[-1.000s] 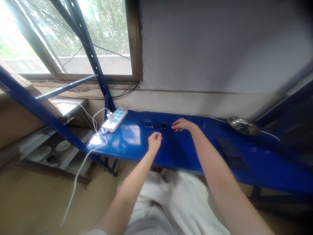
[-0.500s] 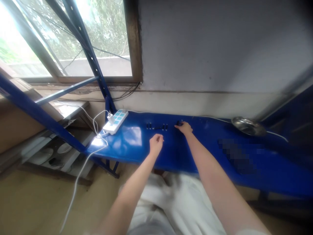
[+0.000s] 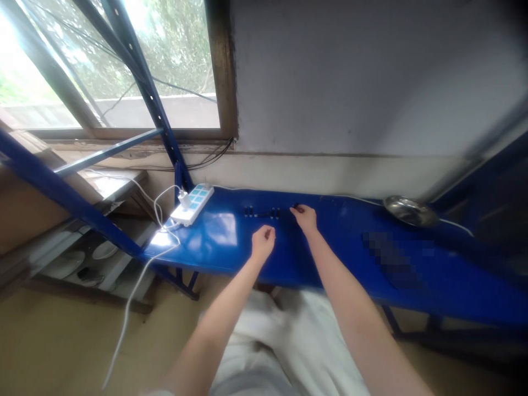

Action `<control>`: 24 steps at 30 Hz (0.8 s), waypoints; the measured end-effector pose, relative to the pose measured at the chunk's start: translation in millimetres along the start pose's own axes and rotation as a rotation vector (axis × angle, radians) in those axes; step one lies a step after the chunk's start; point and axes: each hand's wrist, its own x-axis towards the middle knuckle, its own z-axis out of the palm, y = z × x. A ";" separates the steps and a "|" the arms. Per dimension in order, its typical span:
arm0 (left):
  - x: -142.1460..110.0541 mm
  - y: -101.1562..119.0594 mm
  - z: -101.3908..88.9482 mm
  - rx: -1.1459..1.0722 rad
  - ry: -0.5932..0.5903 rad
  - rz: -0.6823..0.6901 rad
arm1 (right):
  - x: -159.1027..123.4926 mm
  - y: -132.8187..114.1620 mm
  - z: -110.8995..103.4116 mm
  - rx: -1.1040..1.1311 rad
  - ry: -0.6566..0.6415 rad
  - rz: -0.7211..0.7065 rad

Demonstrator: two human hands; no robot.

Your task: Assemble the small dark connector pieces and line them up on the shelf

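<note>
On the blue table (image 3: 280,264), several small black battery-like pieces (image 3: 248,212) with light ends stand in a row, and a similar one (image 3: 262,215) lies sideways among them. My right hand (image 3: 306,218) is just right of that row, thumb and fingers pinched on a small dark piece (image 3: 297,208) that they mostly cover. Nearer the front edge, my left hand (image 3: 263,242) hovers with its fingers curled together. Whatever it may hold is hidden.
A white power strip (image 3: 192,204) with a plug and trailing cable sits at the table's left end. To the right are a shiny metal bowl (image 3: 408,212) and a blurred dark item (image 3: 390,256). A blue rack post (image 3: 154,104) rises by the window.
My right hand has shifted slightly left, towards the row, with the dark piece between its fingers. My left hand has stayed nearly in place. The view has moved a little.
</note>
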 end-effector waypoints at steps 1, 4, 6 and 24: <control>-0.4 0.3 0.5 0.018 -0.010 0.029 | -4.7 -1.6 -3.9 0.050 0.008 -0.008; -1.3 2.1 2.4 0.066 -0.020 0.146 | -21.9 -11.1 -16.9 0.145 0.005 -0.029; -0.8 4.7 3.4 0.083 0.004 0.212 | -35.6 -21.2 -26.5 0.138 -0.027 -0.067; 18.4 67.9 -28.3 0.403 -0.065 0.631 | -87.4 -85.8 -65.0 -0.433 -0.216 -0.539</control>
